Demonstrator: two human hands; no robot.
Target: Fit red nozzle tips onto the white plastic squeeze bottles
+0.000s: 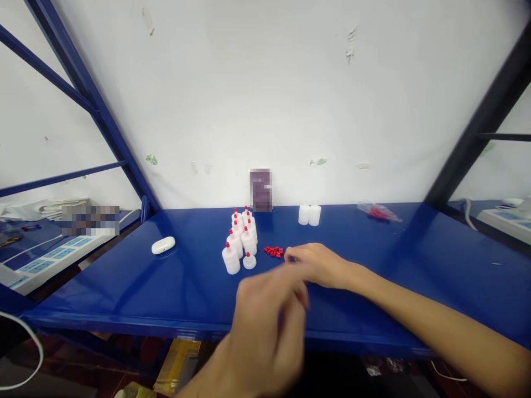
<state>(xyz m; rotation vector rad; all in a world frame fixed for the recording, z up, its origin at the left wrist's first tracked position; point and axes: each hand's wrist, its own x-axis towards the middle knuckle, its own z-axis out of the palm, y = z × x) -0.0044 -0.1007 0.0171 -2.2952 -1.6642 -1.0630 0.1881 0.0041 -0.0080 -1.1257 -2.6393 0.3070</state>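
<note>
Just left of the nearer right hand (319,264): loose red caps (274,252); cannot tell fingers' state, together or apart.

The right grip (315,263) is beside red caps (274,252), perhaps touching; the left grip (267,323), blurred, hovers nearer.

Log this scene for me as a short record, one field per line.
Surface: blue table
Left hand: blurred, in the foreground; grip unclear
Right hand: beside small red caps
Bottles: white, red-tipped, grouped left of the red caps
Near the wall: two white containers without red tips; clear bag with red pieces
Far left on table: white case
</note>
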